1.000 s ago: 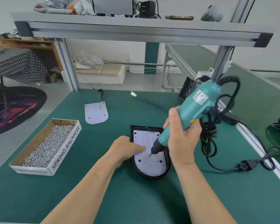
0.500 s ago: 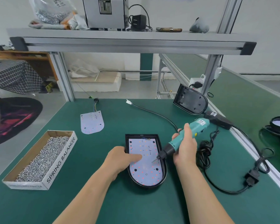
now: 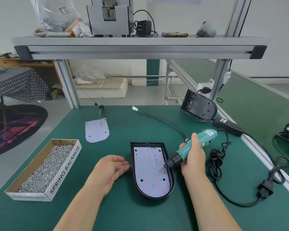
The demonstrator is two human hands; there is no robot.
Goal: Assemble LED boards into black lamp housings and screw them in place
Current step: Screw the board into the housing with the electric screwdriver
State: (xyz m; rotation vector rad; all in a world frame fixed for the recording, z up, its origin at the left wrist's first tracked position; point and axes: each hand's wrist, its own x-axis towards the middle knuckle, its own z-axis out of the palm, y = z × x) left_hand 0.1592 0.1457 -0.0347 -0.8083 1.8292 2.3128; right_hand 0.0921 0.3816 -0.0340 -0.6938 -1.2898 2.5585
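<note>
A black lamp housing (image 3: 172, 179) lies on the green bench in front of me, with a white LED board (image 3: 148, 170) seated inside it. My right hand (image 3: 193, 157) grips a teal electric screwdriver (image 3: 190, 150), tilted low, its bit just above the board's right side. My left hand (image 3: 110, 169) is off the board, palm up and fingers relaxed, just left of the housing's rim. A second LED board (image 3: 97, 130) with coloured wires lies further back on the left. Another black housing (image 3: 198, 105) leans at the back right.
An open cardboard box (image 3: 64, 172) labelled SPRING BALANCER, full of small screws, stands at the left. The screwdriver's black cable (image 3: 220, 160) coils to the right, ending in a plug (image 3: 265, 189). A black lead with a white connector (image 3: 135, 108) crosses the bench. An aluminium shelf (image 3: 140, 45) spans overhead.
My left hand has lifted off the LED board and moved left, turning palm up. The screwdriver has tipped down from steep to nearly flat, and its bit is further right on the board.
</note>
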